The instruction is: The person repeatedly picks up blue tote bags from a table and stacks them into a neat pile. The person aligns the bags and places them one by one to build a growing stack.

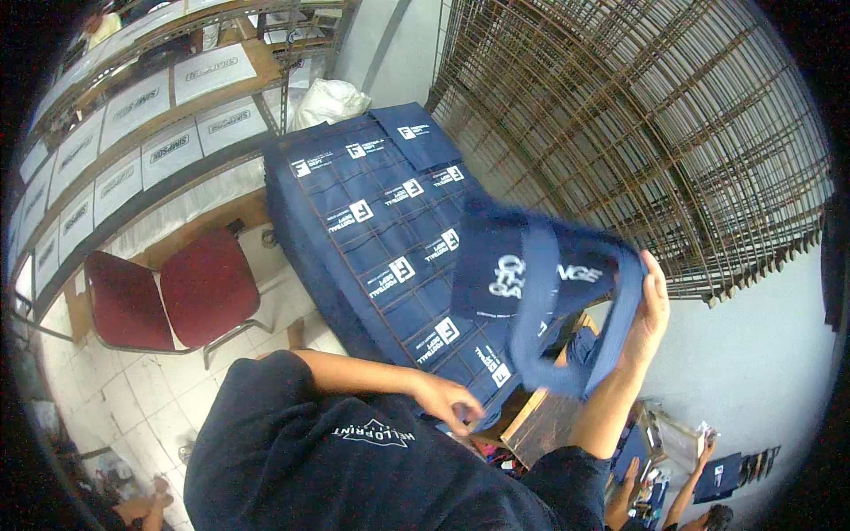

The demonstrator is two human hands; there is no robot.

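1. A broad pile of navy bags (376, 243), white prints facing up and thin wire bars crossing over it, takes up the middle of the room.
2. Above the pile's right part I see a navy tote bag (496, 265) in the air, blurred, its long straps looping down.
3. The person's right hand (653, 305) grasps that bag at its far right edge, beyond the pile.
4. The left hand (447, 403) is loosely curled at the pile's near edge; I can't tell whether it holds anything.
5. A great bank of wire racks (620, 115) leans to the right of the pile.
6. Left of the pile, a red chair (217, 288) sits on white floor tiles (133, 389); beyond it, shelving (190, 111) carries pale printed panels.
7. A white sack (329, 102) lies just behind the pile's far end.
8. Right of the pile's near end, a co-worker's arms (692, 478) reach up beside a pale frame.
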